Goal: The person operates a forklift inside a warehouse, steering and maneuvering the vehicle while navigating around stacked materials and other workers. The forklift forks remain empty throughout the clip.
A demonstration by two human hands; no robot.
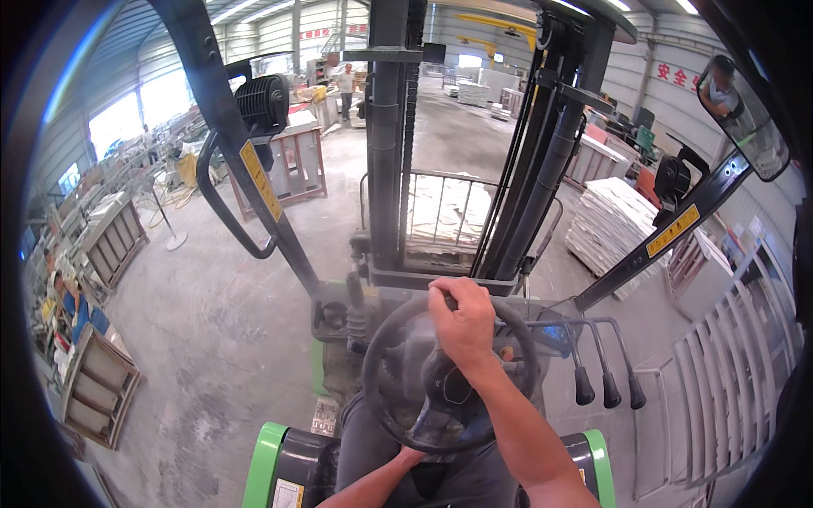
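I sit at a dark round steering wheel (380, 339) of a forklift with green body panels. My right hand (466, 322) is closed over the top of the wheel, its fingers curled toward the far side. Low on the wheel, near the bottom rim, lies my left hand (412, 457); its fingers are hidden by the rim and spoke. Beyond the wheel stands the dark mast (385, 152) with chains and hoses. Through the bars of the load guard (412, 199) a pale stack of slabs (449, 212) shows. Three black-knobbed levers (610, 389) stand right of the wheel, untouched.
Left of the forklift are wooden crates (102, 385) and a person in blue trousers (76, 305). Another person (346, 89) stands farther ahead. At right are stacked pale slabs (605, 220), a slatted metal rack (720, 381) and a mirror (745, 118). Grey concrete floor (212, 339) surrounds the forklift.
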